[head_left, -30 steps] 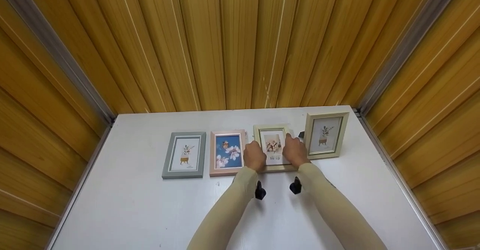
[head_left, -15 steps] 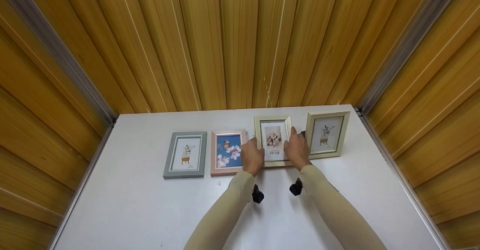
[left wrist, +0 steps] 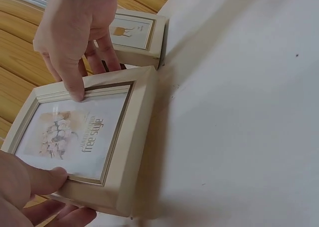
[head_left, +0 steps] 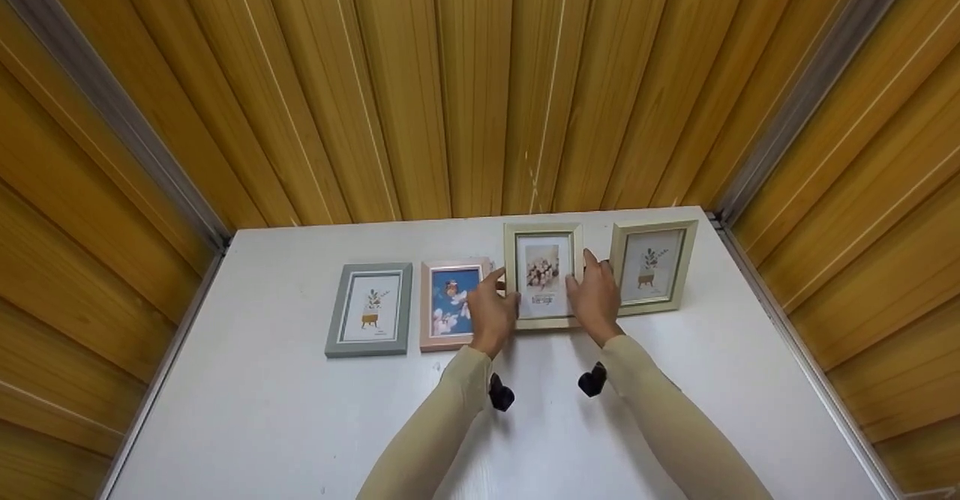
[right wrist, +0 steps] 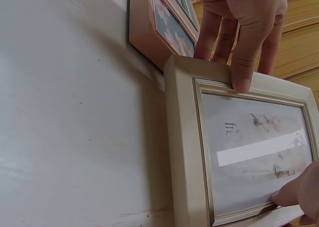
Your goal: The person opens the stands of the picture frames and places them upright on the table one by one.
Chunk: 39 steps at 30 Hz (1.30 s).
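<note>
Both hands hold a cream picture frame (head_left: 541, 267) with a flower print, near the back of the white table. My left hand (head_left: 493, 316) pinches its left side, thumb (left wrist: 50, 179) on the front and fingers (left wrist: 75, 217) behind. On the opposite side my right hand (head_left: 596, 301) grips it the same way, its thumb (left wrist: 75, 87) on the front border. The frame is tilted up, its lower edge close over the table. Just left of it lies a pink frame (right wrist: 144, 22), partly covered by my left hand in the head view.
A second cream frame (head_left: 652, 267) with a plant print stands upright at the right, close beside my right hand. A grey-green frame (head_left: 369, 309) lies at the far left. Yellow ribbed panels (head_left: 480, 95) rise behind the white table (head_left: 285, 410).
The cream frame with the flower print has come up from a flatter position to a steeper tilt, its top edge rising in view. My left hand has shifted slightly left, its fingers spreading.
</note>
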Each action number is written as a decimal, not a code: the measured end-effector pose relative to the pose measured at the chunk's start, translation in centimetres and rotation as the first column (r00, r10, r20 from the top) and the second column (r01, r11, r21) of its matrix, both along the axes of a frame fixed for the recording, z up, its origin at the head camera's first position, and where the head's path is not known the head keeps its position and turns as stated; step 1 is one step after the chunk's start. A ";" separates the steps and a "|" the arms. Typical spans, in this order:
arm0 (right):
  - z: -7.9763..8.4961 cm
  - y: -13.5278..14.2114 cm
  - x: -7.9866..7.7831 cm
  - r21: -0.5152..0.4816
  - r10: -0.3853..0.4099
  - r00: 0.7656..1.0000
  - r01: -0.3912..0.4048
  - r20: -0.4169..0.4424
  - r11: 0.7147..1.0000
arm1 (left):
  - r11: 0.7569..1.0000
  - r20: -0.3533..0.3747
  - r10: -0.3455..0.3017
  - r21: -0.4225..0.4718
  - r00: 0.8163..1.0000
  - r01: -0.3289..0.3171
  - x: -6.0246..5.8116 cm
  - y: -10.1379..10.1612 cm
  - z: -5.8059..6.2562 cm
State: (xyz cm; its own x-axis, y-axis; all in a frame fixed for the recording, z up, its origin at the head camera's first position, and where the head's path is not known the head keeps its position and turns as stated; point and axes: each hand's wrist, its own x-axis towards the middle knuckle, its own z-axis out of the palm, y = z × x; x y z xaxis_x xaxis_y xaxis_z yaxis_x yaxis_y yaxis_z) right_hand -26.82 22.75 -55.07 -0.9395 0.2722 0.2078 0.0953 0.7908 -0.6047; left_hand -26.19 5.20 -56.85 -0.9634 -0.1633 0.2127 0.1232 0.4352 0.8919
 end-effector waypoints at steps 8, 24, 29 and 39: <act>0.2 -0.1 0.2 -0.015 0.001 1.000 -0.001 -0.030 1.000 | 1.000 0.026 -0.007 0.025 1.000 0.006 0.2 -0.1 -0.3; 0.0 -0.2 0.2 -0.007 -0.005 0.999 0.005 -0.036 1.000 | 0.998 0.050 -0.017 0.055 0.999 0.014 0.7 -0.2 -0.1; 0.0 -0.2 0.0 0.001 0.010 0.999 -0.010 -0.050 1.000 | 0.999 0.016 -0.011 0.046 1.000 0.011 0.9 -0.4 0.3; 0.6 0.0 -0.6 -0.034 0.047 0.998 -0.048 -0.044 0.998 | 0.998 -0.024 -0.011 0.067 1.000 0.013 1.8 -0.4 1.3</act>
State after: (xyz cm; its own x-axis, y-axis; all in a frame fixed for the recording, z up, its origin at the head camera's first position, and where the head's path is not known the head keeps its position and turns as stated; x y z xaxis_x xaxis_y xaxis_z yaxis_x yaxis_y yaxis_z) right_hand -27.46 22.75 -54.48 -0.9419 0.2353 0.2397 0.0314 0.7722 -0.6346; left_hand -24.36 4.77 -55.51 -0.9601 -0.1666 0.2248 0.1497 0.3728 0.9157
